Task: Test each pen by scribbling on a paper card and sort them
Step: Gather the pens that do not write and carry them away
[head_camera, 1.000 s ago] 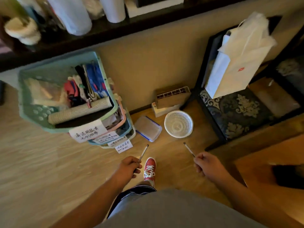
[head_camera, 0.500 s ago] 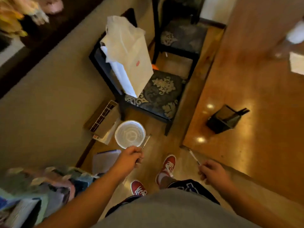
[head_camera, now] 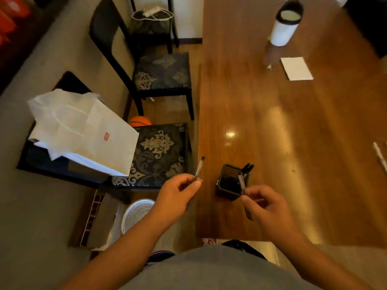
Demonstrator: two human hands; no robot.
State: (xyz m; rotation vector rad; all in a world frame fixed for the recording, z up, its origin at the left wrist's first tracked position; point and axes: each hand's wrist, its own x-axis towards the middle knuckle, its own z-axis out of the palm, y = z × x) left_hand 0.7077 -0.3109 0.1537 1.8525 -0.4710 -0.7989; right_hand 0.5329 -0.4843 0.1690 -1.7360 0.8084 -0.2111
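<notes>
You've got a pen pinched in each hand. Your left hand (head_camera: 178,193) curls thumb and fingers round the lower end of a slim pen (head_camera: 199,168). Its dark tip points up and away, right over the near-left edge of the table (head_camera: 282,126). Your right hand (head_camera: 263,206) grips a second pen (head_camera: 242,184) between thumb and fingers, shaft close to upright.

Down by your left forearm, a white mesh basket (head_camera: 136,212) sits on the floor just beside a flat brown box (head_camera: 98,218).

Back on the table, that second pen crosses in front of the black pen holder (head_camera: 225,192); whether it touches, you can't tell from here. The holder stands near the table's near-left corner, with a couple of dark pens (head_camera: 248,167) poking out of its far side.

To the left, a white paper bag (head_camera: 83,130) lies across the patterned seat of the near chair (head_camera: 159,151). An orange basketball (head_camera: 139,121) peeks out on the floor behind it, and a second chair (head_camera: 163,74) stands beyond.

Off at the right edge lies a white pen (head_camera: 379,155). Far across the table, well apart from both hands, the paper card (head_camera: 296,68) lies flat, with a white tumbler (head_camera: 283,28) near it, farther on.
</notes>
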